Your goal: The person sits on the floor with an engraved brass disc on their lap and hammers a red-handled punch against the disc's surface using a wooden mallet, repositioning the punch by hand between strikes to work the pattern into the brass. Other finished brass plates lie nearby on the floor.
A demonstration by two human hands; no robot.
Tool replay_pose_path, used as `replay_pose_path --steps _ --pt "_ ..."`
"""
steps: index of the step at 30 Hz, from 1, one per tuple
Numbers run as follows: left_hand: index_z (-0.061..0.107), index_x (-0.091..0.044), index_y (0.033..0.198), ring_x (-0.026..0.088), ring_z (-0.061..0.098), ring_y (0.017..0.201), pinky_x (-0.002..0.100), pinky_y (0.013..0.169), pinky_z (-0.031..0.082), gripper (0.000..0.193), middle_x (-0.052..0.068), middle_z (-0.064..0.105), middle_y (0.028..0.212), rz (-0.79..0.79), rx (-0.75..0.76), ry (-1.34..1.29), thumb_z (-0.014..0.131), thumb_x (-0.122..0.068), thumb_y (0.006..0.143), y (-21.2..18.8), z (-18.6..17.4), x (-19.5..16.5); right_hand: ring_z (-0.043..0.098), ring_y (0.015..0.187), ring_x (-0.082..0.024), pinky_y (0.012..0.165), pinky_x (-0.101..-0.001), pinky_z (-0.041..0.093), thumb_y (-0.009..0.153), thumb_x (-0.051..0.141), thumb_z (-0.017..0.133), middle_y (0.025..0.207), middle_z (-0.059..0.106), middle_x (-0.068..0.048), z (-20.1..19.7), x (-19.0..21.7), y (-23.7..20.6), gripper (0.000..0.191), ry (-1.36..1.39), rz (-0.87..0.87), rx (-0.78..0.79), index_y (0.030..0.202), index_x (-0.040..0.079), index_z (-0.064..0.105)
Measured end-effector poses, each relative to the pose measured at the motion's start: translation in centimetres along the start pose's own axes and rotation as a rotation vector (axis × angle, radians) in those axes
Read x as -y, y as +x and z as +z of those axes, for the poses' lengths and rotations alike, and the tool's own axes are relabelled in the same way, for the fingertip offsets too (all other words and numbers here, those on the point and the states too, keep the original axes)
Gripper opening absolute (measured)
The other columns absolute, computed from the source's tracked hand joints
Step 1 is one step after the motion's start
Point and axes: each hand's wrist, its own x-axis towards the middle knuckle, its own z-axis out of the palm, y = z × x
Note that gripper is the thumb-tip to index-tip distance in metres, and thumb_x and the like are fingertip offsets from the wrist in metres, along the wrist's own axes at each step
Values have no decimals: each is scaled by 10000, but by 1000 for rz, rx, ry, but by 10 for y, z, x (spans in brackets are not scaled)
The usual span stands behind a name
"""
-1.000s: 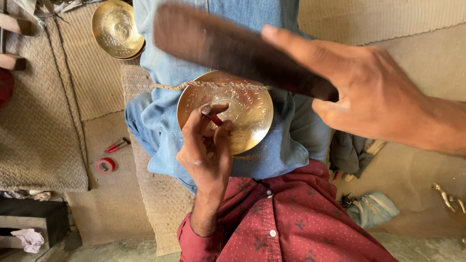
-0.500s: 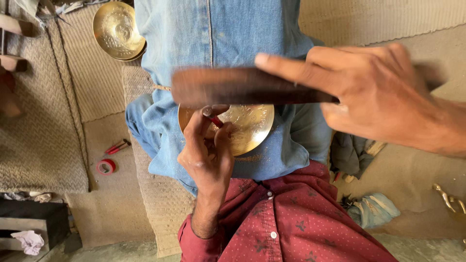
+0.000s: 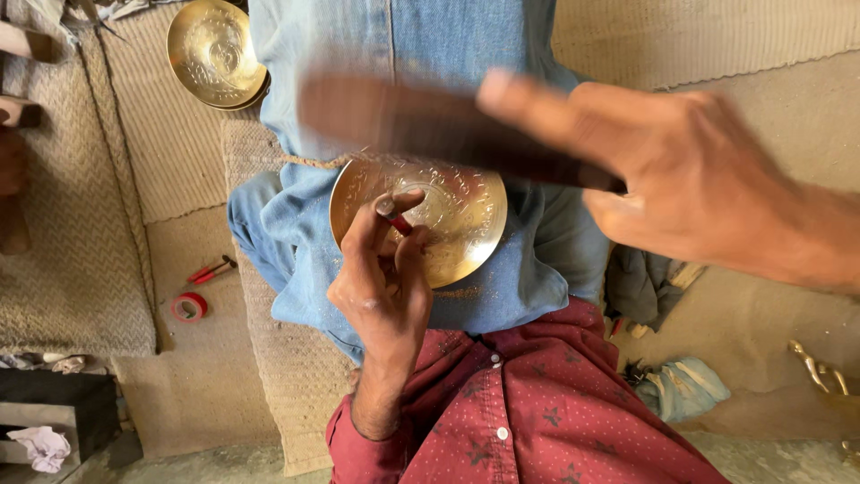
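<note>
1. Left hand (image 3: 381, 287) pinches a red-tipped chisel (image 3: 395, 218) upright against the engraved brass plate (image 3: 448, 224) resting on the lap.
2. Right hand (image 3: 690, 179) grips a dark wooden mallet (image 3: 430, 125), blurred, above the plate.

I see left hand (image 3: 381, 291) pinching small red-tipped metal punch (image 3: 394, 218), tip on engraved round brass plate (image 3: 452, 220) resting on lap in blue jeans. Right hand (image 3: 690, 179) clasps dark wooden mallet (image 3: 430, 130), blurred, above plate. Second round brass plate (image 3: 213, 52) lies on woven mat (image 3: 81, 242). Red tape roll (image 3: 189, 307), red-handled pliers (image 3: 210, 269) on floor nearby.
</note>
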Motion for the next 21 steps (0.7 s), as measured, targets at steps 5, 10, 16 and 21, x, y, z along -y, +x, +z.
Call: replay_pose_path --steps 5,10,16,21 --pt "472 -20 1387 113 747 860 236 711 593 476 131 756 1211 54 22 -151 679 127 984 1 -2 -2 647 717 -310 618 -414 541 626 -18 663 1069 657 -107 -1 -1 -1 1035 37 5 -20 1569 298 377" --pt "454 -28 1381 86 673 790 215 662 545 507 135 752 1202 54 -22 -186 706 138 973 2 -1 -2 663 704 -263 656 -396 541 728 -26 721 866 678 -63 -6 -5 -6 971 -91 39 -96 1598 252 391" --pt "461 -23 1406 83 706 809 196 681 568 485 140 746 1168 120 -22 -162 660 149 998 1 1 1 642 727 -188 623 -342 508 825 -31 707 906 621 -27 -4 -7 -8 845 42 -95 -183 1566 224 394" --pt "440 -31 1387 154 723 846 277 715 600 453 155 705 1148 31 -119 -466 674 115 1028 -1 -5 11 587 567 -232 493 -394 497 602 5 737 726 567 -42 18 -6 -7 1050 -234 -81 77 1588 281 504"
